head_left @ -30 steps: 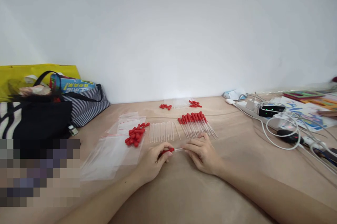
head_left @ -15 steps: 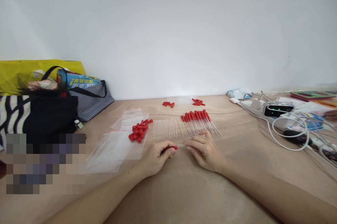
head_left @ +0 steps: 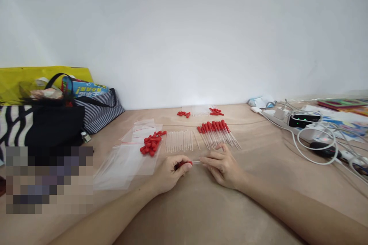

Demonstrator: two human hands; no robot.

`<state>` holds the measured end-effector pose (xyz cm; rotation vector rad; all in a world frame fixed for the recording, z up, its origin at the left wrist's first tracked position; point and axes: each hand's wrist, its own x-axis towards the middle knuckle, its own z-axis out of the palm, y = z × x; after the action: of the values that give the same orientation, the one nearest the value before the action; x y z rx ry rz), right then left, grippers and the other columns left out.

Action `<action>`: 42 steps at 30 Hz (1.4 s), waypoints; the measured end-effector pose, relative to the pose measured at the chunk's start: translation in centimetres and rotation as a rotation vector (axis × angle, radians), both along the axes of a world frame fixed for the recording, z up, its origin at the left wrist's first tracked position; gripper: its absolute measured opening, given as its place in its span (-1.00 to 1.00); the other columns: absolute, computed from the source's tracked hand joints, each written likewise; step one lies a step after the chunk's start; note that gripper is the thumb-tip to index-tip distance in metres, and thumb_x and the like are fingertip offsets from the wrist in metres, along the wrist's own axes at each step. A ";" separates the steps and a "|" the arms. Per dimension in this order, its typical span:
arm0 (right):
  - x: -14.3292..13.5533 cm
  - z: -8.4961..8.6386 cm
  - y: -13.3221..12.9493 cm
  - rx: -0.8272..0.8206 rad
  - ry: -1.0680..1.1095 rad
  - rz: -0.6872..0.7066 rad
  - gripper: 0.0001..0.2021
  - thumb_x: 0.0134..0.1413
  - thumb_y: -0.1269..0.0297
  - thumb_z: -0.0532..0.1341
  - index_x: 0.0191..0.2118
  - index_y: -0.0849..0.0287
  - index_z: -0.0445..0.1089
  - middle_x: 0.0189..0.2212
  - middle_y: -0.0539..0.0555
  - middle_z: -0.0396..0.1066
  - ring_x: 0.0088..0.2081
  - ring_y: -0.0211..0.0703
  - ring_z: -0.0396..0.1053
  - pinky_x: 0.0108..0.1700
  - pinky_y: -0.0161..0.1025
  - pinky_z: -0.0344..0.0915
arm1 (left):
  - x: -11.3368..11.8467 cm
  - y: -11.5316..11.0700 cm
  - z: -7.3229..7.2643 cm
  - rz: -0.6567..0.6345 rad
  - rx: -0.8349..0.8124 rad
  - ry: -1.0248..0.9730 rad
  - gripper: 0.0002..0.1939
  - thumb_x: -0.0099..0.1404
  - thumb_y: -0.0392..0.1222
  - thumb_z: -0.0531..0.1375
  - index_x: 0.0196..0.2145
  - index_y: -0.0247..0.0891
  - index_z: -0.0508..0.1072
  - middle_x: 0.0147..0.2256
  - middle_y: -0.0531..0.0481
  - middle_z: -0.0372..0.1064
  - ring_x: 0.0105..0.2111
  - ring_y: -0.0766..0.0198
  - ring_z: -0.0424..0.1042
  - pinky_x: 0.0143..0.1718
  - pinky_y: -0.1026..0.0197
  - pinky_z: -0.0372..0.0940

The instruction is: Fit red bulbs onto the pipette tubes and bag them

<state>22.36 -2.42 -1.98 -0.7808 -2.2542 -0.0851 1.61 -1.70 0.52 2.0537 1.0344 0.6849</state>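
Observation:
My left hand [head_left: 172,172] is closed round a red rubber dropper bulb [head_left: 185,163]. From the bulb a thin glass dropper tube [head_left: 196,162] runs right into the pinched fingers of my right hand [head_left: 221,166]. Tube and bulb meet at my left fingertips; how deep the tube sits is hidden. Beyond my hands lies a row of bare glass tubes [head_left: 179,141]. To its right are several droppers with red bulbs fitted [head_left: 217,134]. Left of the row, a pile of loose red bulbs [head_left: 151,143] rests on clear zip bags [head_left: 120,164].
Smaller groups of red bulbs [head_left: 183,114] and tubes [head_left: 200,110] lie near the wall. Bags, one of them striped [head_left: 100,109], stand at the left beside a small bottle [head_left: 86,137]. A power strip [head_left: 276,117] with tangled white cables [head_left: 301,157] fills the right side.
My right fingers have shifted slightly left along the tube, towards the bulb. A hand at the far right edge is gone from view.

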 end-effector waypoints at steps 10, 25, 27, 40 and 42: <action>0.0 0.4 0.1 0.132 -0.141 0.014 -0.71 -0.03 0.55 -0.02 -0.21 0.22 0.34 -0.56 -0.03 0.28 -0.52 -0.32 0.15 -0.34 -0.23 -0.10 | -0.2 -0.4 0.2 -0.038 0.228 0.106 -0.79 0.20 -0.21 0.05 -0.47 -0.30 0.44 -0.58 0.09 0.32 -0.57 0.39 0.23 -0.50 0.36 0.12; -1.5 0.3 -1.0 0.066 -0.111 0.039 -0.76 -0.03 0.57 -0.08 -0.41 0.27 0.31 -0.57 0.01 0.22 -0.53 -0.29 0.06 -0.37 -0.27 -0.06 | -0.2 -0.8 -0.2 -0.107 0.517 0.208 -0.81 0.22 -0.21 0.02 -0.46 -0.28 0.37 -0.53 0.01 0.35 -0.52 0.32 0.29 -0.41 0.29 0.17; -1.6 0.2 -1.0 0.051 -0.113 0.052 -0.76 -0.01 0.56 -0.08 -0.41 0.26 0.31 -0.56 0.01 0.23 -0.53 -0.29 0.05 -0.37 -0.27 -0.06 | -0.2 -0.9 -0.2 -0.112 0.528 0.210 -0.81 0.22 -0.21 0.02 -0.46 -0.28 0.37 -0.54 0.01 0.35 -0.52 0.31 0.29 -0.42 0.29 0.16; -1.3 0.4 -0.7 -0.011 -0.165 0.065 -0.78 0.10 0.44 -0.06 -0.38 0.25 0.32 -0.55 0.02 0.25 -0.50 -0.30 0.09 -0.36 -0.28 -0.04 | -0.2 -0.6 -0.3 -0.147 0.547 0.237 -0.79 0.25 -0.21 0.01 -0.42 -0.30 0.40 -0.51 0.00 0.38 -0.50 0.30 0.31 -0.38 0.26 0.18; -1.2 0.7 -0.8 0.011 -0.173 0.029 -0.78 0.12 0.39 -0.05 -0.33 0.24 0.34 -0.53 0.03 0.27 -0.48 -0.28 0.11 -0.36 -0.27 -0.05 | -0.3 -0.4 -0.2 -0.141 0.514 0.220 -0.79 0.26 -0.21 0.01 -0.39 -0.28 0.42 -0.47 0.00 0.41 -0.46 0.30 0.33 -0.36 0.26 0.19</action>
<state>21.19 -3.24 -1.31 -0.7597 -2.4253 -0.1560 1.35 -2.15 0.31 2.6685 0.8810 0.7157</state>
